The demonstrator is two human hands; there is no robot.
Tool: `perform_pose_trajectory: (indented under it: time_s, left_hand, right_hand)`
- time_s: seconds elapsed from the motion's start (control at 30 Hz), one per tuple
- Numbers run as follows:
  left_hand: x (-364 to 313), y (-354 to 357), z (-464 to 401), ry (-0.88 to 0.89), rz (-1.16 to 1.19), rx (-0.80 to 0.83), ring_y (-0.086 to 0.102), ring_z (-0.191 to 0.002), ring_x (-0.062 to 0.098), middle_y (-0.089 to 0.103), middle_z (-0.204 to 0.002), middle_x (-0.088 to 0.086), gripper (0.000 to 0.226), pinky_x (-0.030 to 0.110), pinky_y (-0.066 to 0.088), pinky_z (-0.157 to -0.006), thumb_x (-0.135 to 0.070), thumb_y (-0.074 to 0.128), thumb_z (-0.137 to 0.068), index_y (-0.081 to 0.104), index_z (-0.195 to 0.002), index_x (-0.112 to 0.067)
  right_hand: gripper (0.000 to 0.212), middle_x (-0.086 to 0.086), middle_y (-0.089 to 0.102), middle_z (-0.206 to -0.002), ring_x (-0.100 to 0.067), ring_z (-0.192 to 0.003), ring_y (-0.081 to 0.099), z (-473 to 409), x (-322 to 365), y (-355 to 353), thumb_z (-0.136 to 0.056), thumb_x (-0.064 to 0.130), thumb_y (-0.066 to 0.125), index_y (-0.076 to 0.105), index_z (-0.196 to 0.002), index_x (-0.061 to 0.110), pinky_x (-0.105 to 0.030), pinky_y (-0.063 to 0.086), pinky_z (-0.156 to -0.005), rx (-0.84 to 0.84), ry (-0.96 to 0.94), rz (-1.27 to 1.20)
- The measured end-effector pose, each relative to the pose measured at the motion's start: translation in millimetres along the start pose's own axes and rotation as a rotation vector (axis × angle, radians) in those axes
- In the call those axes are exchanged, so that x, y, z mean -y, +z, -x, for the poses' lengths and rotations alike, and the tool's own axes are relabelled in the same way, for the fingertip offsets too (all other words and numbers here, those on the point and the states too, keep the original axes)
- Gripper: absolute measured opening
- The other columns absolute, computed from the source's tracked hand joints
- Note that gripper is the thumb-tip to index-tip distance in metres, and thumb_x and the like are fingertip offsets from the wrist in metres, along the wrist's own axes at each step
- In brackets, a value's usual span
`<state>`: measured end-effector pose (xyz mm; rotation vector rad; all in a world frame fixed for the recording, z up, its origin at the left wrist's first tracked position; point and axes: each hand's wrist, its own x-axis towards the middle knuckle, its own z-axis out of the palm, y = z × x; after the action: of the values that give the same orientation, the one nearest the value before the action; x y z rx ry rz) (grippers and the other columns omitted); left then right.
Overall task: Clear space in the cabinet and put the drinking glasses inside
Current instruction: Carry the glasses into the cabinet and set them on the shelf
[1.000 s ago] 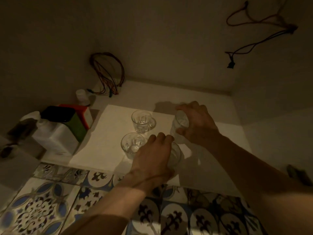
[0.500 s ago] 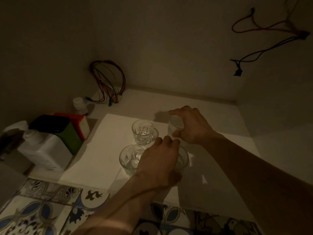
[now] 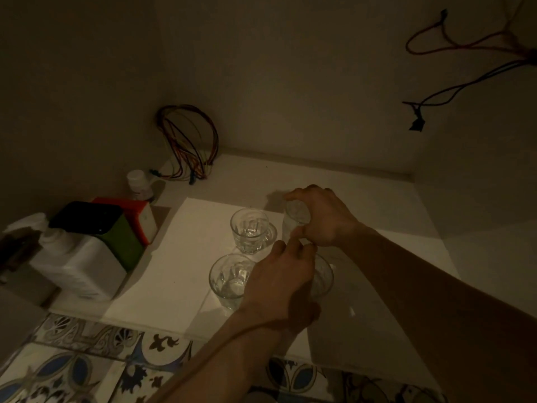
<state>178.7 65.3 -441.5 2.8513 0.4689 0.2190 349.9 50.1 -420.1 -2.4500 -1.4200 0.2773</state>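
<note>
Both hands are barely shifting, settling glasses onto the cabinet floor. Right hand (image 3: pixel 322 219) is gripping the rear glass (image 3: pixel 295 218) beside another; left hand (image 3: pixel 279 282) is clasping the front glass (image 3: pixel 321 279), keeping rows tight.

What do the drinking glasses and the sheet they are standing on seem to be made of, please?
The drinking glasses look like clear, glossy glass: you see through their faceted walls to the base, and they catch small highlights. Clear plastic cannot be ruled out in this dim light. The sheet appears to be matte white paper or thin card: flat, without shine, with straight edges and what seems a fold line.
</note>
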Motion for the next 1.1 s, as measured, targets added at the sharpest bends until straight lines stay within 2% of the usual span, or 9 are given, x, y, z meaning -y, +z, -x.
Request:
perform_pose_trajectory:
  time_s: [0.27,0.43,0.63,0.8,0.93,1.1]
  left_hand:
    - [2,2,-1,0.007,-0.008,-0.007,0.039,-0.122,0.029,0.031,-0.149,0.006,0.097,0.044,0.049,-0.093,-0.045,0.081,-0.07,0.027,-0.145,-0.017]
    - [3,2,-2,0.007,-0.012,0.021,0.04,-0.118,0.026,0.038,-0.142,0.005,0.095,0.044,0.049,-0.092,-0.047,0.081,-0.069,0.028,-0.144,-0.018]
    - [4,6,1,0.005,0.015,0.001,0.038,-0.117,0.024,0.039,-0.139,0.0,0.094,0.039,0.048,-0.089,-0.05,0.077,-0.07,0.028,-0.145,-0.022]
    - [7,6,7,0.046,0.03,-0.057,0.04,-0.117,0.022,0.038,-0.142,-0.002,0.099,0.036,0.045,-0.089,-0.061,0.073,-0.07,0.022,-0.147,-0.026]
    - [3,2,15,0.014,0.091,-0.089,0.035,-0.133,0.024,0.026,-0.157,-0.001,0.1,0.038,0.036,-0.103,-0.074,0.058,-0.076,0.012,-0.152,-0.03]
    - [2,-15,23,-0.024,0.021,-0.117,0.027,-0.141,0.02,0.03,-0.157,-0.003,0.083,0.037,0.023,-0.115,-0.078,0.031,-0.086,0.023,-0.152,-0.028]
  right_hand:
    - [0.083,-0.004,0.051,-0.14,-0.028,-0.131,0.043,2,2,2,-0.069,0.021,0.09,0.052,-0.141,0.037,-0.039,0.044,-0.104,-0.03,0.009,-0.051]
    - [0.088,-0.002,0.042,-0.153,-0.023,-0.141,0.038,4,-3,3,-0.075,0.035,0.087,0.042,-0.15,0.033,-0.035,0.034,-0.114,-0.011,0.019,-0.081]
    - [0.075,-0.003,0.046,-0.15,-0.022,-0.137,0.045,23,-9,3,-0.085,0.052,0.072,0.041,-0.15,0.031,-0.031,0.035,-0.107,-0.113,0.046,-0.113]
    - [0.063,-0.004,0.048,-0.148,-0.023,-0.135,0.047,37,-4,6,-0.095,0.049,0.06,0.043,-0.15,0.026,-0.034,0.036,-0.11,-0.185,0.068,-0.139]
    - [0.055,-0.004,0.051,-0.144,-0.025,-0.13,0.049,50,3,-4,-0.099,0.054,0.046,0.044,-0.147,0.027,-0.038,0.039,-0.105,-0.222,0.126,-0.128]
    - [0.053,-0.007,0.054,-0.141,-0.028,-0.127,0.054,71,7,-16,-0.103,0.055,0.033,0.048,-0.145,0.026,-0.04,0.044,-0.101,-0.271,0.198,-0.077]
